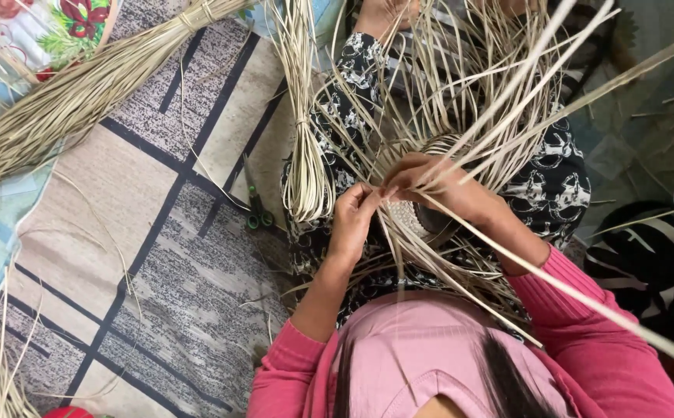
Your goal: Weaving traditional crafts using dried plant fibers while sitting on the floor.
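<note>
Pinched between both hands, left hand (pixel 352 220) and right hand (pixel 437 186), were pale straw strands (pixel 399 232) over the lap, at a half-woven piece (pixel 408 218) (weaving seemingly mid-course); next crossing would need tension. Scissors (pixel 257 209) lay nearby.

Both forearms, sleeved in pink, were bent inward. The left hand (pixel 350 220) was held with fingers curled and pinched, fingertips touching the right hand (pixel 445 190), which was closed, knuckles upward.
</note>
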